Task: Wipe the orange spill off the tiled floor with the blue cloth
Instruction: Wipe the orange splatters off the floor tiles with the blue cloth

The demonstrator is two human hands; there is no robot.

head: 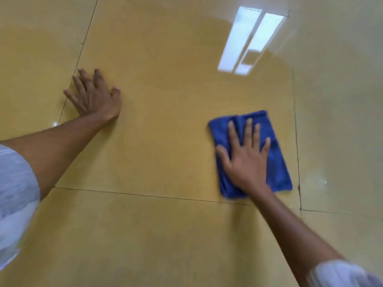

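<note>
Left hand (96, 96) open, splayed flat on the tiled floor (165, 121), bracing, holding nothing. Well right of it, right hand (246, 156) open, palm pressing the folded blue cloth (277, 162). Probably soft, light, prone to bunching; best pinned flat under the palm. Orange spill not clearly distinguishable.

Glossy, smooth yellowish ceramic tiled floor (165, 100) mirroring a bright light reflection (248, 40), soft matt napped blue cloth (277, 162), pale woven fabric sleeve (14, 193)
</note>
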